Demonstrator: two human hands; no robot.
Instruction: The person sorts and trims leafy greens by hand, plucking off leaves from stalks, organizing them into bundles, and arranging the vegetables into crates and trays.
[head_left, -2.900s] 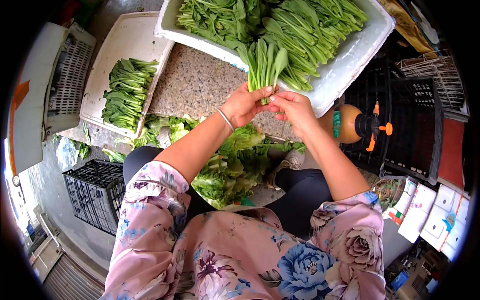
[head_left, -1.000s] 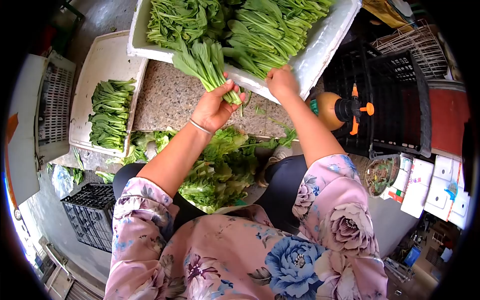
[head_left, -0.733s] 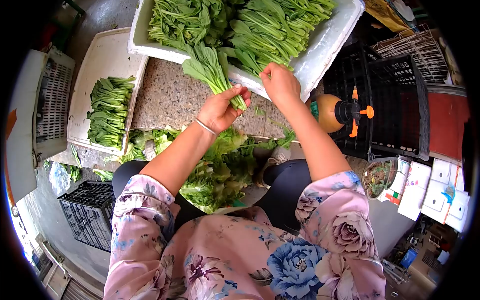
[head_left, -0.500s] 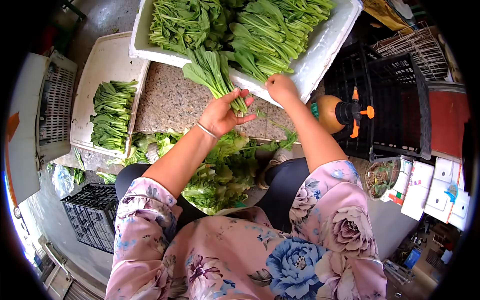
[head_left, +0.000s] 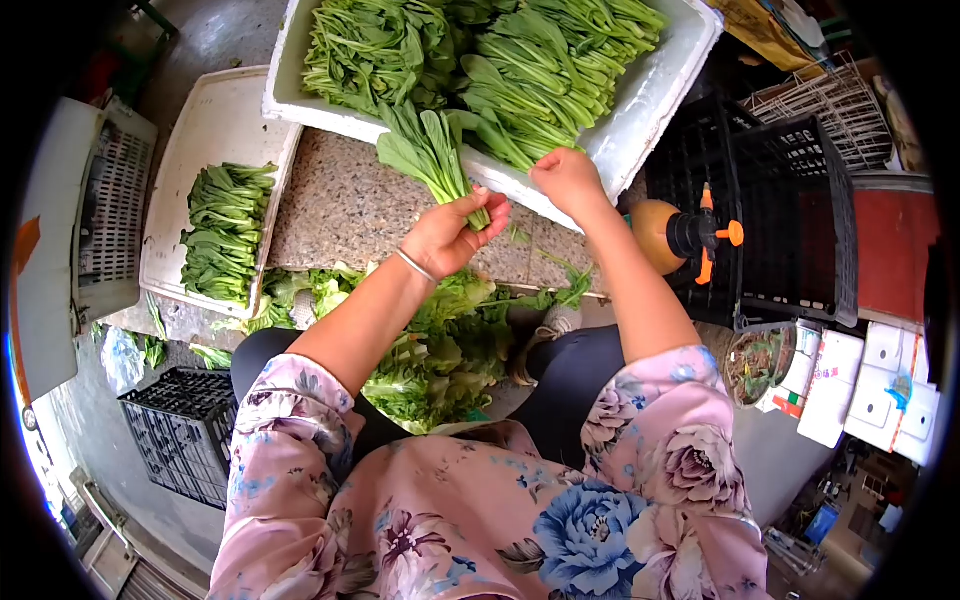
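Observation:
A small bunch of leafy green stalks lies in my left hand, its stem ends between the thumb and curled fingers and its leaves against the near rim of the white foam box. Just to the right, at that same rim, my right hand pinches the stem end of a green stalk whose leaves reach back into the box. Rows of leafy greens with their stems toward me fill much of the box. A second pile of greens occupies its left side.
Left of the box, a white foam lid carries a stack of greens. Discarded leaves are heaped between my knees. An orange-and-black spray bottle and black crates stand right. Another black crate sits lower left.
The left hand has shifted slightly right with its bunch, and its fingers have curled in more around the stems. The right hand stays at the box rim, almost unmoved.

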